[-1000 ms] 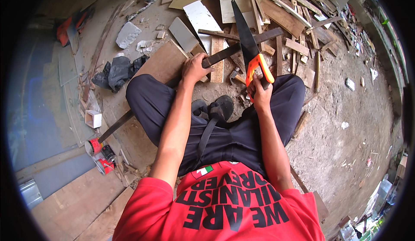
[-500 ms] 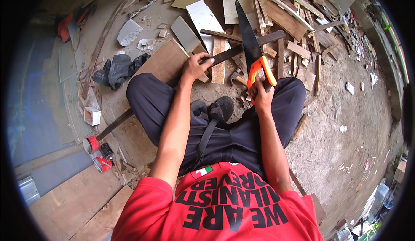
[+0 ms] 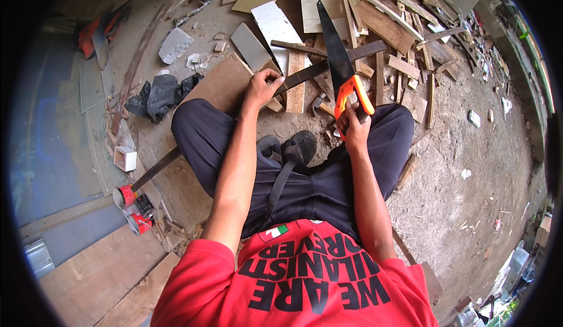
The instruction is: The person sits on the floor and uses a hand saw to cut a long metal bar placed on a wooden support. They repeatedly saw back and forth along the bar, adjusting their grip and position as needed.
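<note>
A long dark wooden strip (image 3: 305, 75) runs slantwise from the wood pile, under my left forearm and past my left knee. My left hand (image 3: 261, 88) is closed over it, fingers curled and thumb at the strip's edge; the contact beneath is hidden. My right hand (image 3: 355, 125) is wrapped round the orange and black handle of a handsaw (image 3: 338, 51). The saw's dark blade points away from me and crosses the strip from above; whether its teeth touch the wood I cannot tell. A board (image 3: 220, 84) lies beneath the strip near my left hand.
A hammer (image 3: 322, 106) lies beyond my feet. Offcuts and planks (image 3: 387, 28) are heaped ahead. A black plastic bag (image 3: 157, 97) and a concrete chunk (image 3: 175, 45) lie left. Red cans (image 3: 124, 196) stand by the strip's near end. My crossed legs bound the middle.
My left hand has shifted slightly left along the strip, its fingers more curled. The saw, still in my right hand, has moved a touch to the left.
</note>
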The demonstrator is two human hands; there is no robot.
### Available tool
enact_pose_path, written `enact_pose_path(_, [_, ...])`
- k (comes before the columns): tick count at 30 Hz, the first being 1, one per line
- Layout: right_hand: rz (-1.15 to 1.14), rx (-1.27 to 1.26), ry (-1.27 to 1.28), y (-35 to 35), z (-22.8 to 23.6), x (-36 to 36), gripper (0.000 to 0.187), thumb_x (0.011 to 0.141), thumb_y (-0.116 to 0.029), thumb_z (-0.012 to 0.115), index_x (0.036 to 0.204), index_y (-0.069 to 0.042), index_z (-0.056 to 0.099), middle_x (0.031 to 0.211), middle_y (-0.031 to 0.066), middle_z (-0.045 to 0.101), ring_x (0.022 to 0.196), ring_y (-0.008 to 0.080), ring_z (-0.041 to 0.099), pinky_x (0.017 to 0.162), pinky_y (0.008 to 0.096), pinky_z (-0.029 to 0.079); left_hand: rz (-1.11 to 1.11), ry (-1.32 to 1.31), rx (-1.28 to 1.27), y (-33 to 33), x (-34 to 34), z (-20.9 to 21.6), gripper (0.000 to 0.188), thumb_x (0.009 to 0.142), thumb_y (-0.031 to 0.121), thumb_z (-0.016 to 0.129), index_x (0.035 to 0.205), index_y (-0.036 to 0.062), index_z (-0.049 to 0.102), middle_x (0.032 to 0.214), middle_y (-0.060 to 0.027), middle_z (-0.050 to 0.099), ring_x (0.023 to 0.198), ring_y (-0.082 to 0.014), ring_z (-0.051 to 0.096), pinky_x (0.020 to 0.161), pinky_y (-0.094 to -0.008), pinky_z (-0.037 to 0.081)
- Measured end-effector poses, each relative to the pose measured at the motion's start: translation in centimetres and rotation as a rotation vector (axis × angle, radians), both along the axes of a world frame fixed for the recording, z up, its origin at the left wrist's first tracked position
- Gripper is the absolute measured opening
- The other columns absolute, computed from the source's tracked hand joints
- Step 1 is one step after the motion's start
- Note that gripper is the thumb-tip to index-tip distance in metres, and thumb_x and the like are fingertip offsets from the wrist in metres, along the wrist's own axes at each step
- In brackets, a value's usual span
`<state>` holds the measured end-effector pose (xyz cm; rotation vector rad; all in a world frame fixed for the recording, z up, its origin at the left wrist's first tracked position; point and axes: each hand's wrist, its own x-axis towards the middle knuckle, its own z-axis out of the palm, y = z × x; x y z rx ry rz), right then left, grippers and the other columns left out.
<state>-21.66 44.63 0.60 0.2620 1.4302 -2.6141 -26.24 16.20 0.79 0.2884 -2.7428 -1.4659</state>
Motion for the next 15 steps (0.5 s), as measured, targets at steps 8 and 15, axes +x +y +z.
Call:
enact_pose_path(8, [0.028, 0.024, 0.008, 0.1, 0.4, 0.0, 0.025, 0.097, -0.02, 0.063, 0.081, -0.011, 0.046, 0.059, -0.0027, 0.041, 0.048, 0.0086, 0.038, 0.046, 0.0264, 0.034, -0.087, -0.041, -0.692, 2.2, 0.4, -0.7, 0.038, 0.075, 0.039, 0.075, 0.089, 0.0041, 0.068, 0.085, -0.0227, 0.069, 0.088, -0.0403, 0.067, 0.085, -0.0464, 0.051])
enact_pose_path(15, [0.029, 0.018, 0.024, 0.3, 0.5, -0.1, 0.024, 0.096, -0.018, 0.064, 0.082, -0.01, 0.047, 0.06, -0.0021, 0.043, 0.048, 0.0085, 0.04, 0.046, 0.0261, 0.034, -0.121, -0.185, -0.605, 2.3, -0.5, 0.4, 0.033, 0.071, 0.033, 0.073, 0.084, 0.0022, 0.074, 0.087, -0.0268, 0.068, 0.088, -0.0423, 0.067, 0.082, -0.0455, 0.053])
